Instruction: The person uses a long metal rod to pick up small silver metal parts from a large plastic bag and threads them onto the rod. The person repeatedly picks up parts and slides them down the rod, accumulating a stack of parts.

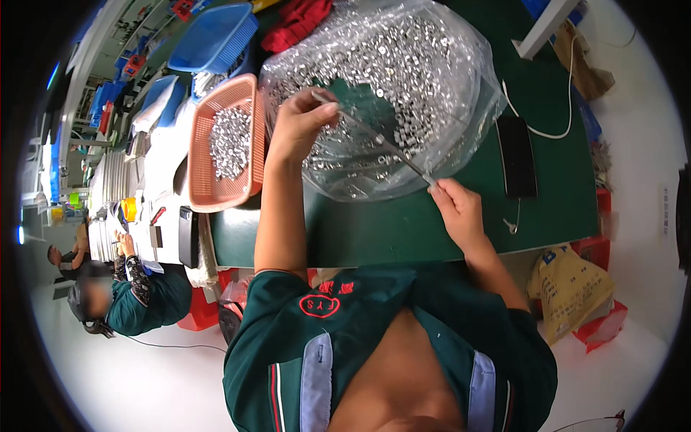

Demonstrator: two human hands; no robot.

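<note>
A thin metal rod [409, 163] slants between my two hands over the front of a large clear plastic bag [345, 189]. Its upper end is pinched by my left hand [304, 121], with thumb and fingers pressed together. My right hand [459, 210] grips its lower end, closer to the table's front edge. Along the rod's middle sits a small shiny collar-like piece [379, 138]; whether it is loose or fixed cannot be told. Spread over the bag are many small silvery metal parts [425, 79], around a patch where green shows through.
An orange plastic basket [258, 155] of metal parts stands left of the bag, with a blue basket [248, 29] behind it. Red cloth [295, 25] lies at the back. A phone [517, 157] and white cable [554, 135] are at right. Another person [147, 302] works at left.
</note>
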